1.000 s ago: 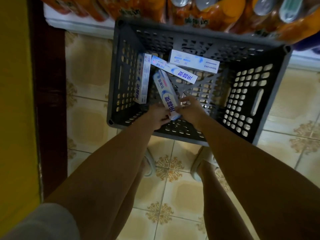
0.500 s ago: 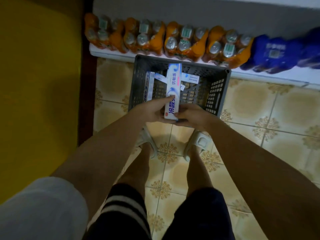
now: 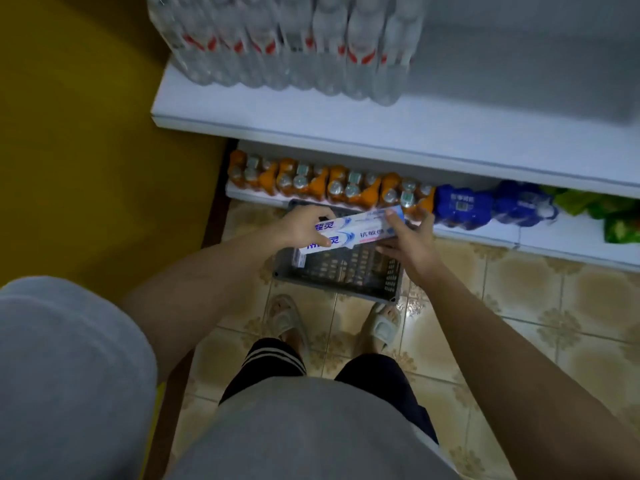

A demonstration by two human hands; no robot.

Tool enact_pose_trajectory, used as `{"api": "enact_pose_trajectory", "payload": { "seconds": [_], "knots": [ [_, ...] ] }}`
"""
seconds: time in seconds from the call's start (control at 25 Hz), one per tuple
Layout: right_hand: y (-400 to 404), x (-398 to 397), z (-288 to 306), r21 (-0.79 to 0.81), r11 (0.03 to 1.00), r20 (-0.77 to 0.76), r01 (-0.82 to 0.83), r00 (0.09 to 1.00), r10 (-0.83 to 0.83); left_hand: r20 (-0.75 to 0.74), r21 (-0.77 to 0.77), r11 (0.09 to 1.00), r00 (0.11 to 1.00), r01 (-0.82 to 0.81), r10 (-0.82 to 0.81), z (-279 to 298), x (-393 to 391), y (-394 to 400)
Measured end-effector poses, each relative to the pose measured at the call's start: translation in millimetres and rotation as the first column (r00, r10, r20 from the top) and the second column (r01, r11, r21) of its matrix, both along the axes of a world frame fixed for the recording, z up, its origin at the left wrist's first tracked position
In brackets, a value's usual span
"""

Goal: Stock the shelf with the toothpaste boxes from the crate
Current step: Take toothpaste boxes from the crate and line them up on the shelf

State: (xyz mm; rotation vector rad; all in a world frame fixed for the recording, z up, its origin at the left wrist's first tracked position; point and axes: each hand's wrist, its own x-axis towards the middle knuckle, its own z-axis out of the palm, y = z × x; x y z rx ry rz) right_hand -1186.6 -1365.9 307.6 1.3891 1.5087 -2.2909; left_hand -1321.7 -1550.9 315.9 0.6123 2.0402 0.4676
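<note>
Two white-and-blue toothpaste boxes (image 3: 356, 232) lie stacked lengthwise between my hands, held level above the grey crate (image 3: 341, 287). My left hand (image 3: 303, 226) grips their left end, thumb under and fingers over. My right hand (image 3: 408, 239) holds the right end, thumb on top. Another toothpaste box (image 3: 298, 259) shows inside the crate at its left wall. The crate stands on the tiled floor in front of my feet. A white shelf (image 3: 398, 133) juts out above it, bare on its right side.
Shrink-wrapped water bottles (image 3: 287, 43) fill the left of the white shelf. Below, on the lowest shelf, stand orange drink packs (image 3: 329, 185), blue packs (image 3: 464, 204) and green packets (image 3: 595, 206). A yellow wall (image 3: 86, 133) closes the left side.
I have stood up from the crate, lifting the boxes out. They have turned from pointing away from me to lying crosswise. The white shelf has come into view.
</note>
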Motion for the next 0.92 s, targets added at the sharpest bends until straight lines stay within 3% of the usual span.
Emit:
{"api": "enact_pose_trajectory", "payload": {
  "seconds": [0.12,0.2,0.36,0.48,0.68,0.76,0.84,0.92],
  "knots": [
    [8,0,39,0.096,0.994,-0.026,-0.057,0.998,0.060,-0.146,0.057,0.996,0.987,0.070,-0.061,43,-9,6],
    [17,-2,69,0.112,0.992,-0.079,-0.054,0.995,0.063,-0.153,0.087,0.995,0.988,0.044,-0.030,69,-13,6],
    [43,1,134,0.165,0.973,-0.155,-0.162,0.970,0.187,0.149,0.204,0.959,0.974,-0.197,0.168,113,-20,-6],
    [62,-3,167,0.163,0.968,-0.218,-0.190,0.950,0.223,0.324,0.231,0.928,0.922,-0.292,0.209,145,-31,-6],
    [92,-21,209,0.213,0.953,-0.286,-0.217,0.918,0.273,0.314,0.180,0.971,0.945,-0.157,0.095,216,-59,20],
    [103,-28,239,0.379,0.857,-0.201,-0.349,0.873,0.444,0.277,0.149,0.987,0.961,-0.063,0.019,252,-73,31],
    [114,-38,276,0.539,0.692,-0.066,-0.481,0.794,0.604,0.217,0.146,0.989,0.976,-0.022,-0.010,291,-90,42],
    [124,-50,316,0.641,0.560,0.013,-0.524,0.737,0.675,0.136,0.147,0.989,0.990,0.022,-0.043,337,-105,53]
  ]
}}
